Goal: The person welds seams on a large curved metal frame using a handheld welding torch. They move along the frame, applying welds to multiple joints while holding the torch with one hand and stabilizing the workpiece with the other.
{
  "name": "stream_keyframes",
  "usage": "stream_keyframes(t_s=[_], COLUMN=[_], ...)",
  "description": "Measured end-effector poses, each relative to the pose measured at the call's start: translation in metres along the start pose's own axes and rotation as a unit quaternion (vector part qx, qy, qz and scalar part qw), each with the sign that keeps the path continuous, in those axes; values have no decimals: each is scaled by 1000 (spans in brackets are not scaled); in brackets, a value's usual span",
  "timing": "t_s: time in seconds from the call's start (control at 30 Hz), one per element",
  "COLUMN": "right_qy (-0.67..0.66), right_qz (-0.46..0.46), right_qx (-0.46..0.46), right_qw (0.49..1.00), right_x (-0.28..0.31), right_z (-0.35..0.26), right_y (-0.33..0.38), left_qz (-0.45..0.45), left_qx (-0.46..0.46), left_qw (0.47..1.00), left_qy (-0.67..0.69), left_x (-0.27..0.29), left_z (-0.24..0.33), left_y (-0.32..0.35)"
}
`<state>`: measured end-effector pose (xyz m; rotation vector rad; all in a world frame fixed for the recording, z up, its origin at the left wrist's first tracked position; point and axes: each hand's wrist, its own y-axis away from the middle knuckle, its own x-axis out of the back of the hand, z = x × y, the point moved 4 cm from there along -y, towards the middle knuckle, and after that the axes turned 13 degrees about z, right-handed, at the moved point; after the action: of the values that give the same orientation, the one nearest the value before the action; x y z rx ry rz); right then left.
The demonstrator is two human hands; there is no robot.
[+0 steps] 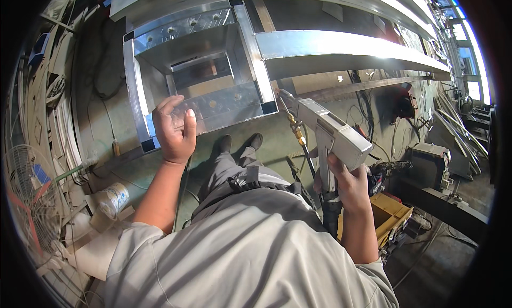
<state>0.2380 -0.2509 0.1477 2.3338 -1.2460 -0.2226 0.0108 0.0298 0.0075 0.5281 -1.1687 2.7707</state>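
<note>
The right grip (349, 182) holds the gray tool (341, 140) by its handle (324, 150); the left grip (175, 134) is open by the shiny frame (254, 57).

Greenish floor (274, 140); bright, probable windows (473, 89) at right.

1 tool (345, 142), 1 metal frame (253, 49), 2 shoes (225, 144) (255, 141) show (plus 1 fan (34, 200)).

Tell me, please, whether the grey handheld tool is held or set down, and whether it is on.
Held: the right hand grips the grey tool by its handle. Whether it is on, I cannot tell.
</note>
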Motion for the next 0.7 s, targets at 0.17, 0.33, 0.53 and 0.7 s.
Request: stream_keyframes(t_s=[0.17,0.33,0.53,0.7], right_qy=[2,9,-4,3], right_qz=[-7,-14,-24,-26], right_qx=[1,-5,-6,-12], right_qw=[1000,1000,1000,1000], right_x=[-6,-7,-6,-5], right_z=[-3,0,2,1], right_y=[-10,-14,-15,-14], left_qz=[-3,-6,-9,-3], left_qx=[-6,-4,-9,-12], left_qw=[1000,1000,1000,1000], left_qy=[2,0,-9,-11], left_x=[0,0,0,0], left_z=[3,3,6,5], left_y=[-1,0,-1,0])
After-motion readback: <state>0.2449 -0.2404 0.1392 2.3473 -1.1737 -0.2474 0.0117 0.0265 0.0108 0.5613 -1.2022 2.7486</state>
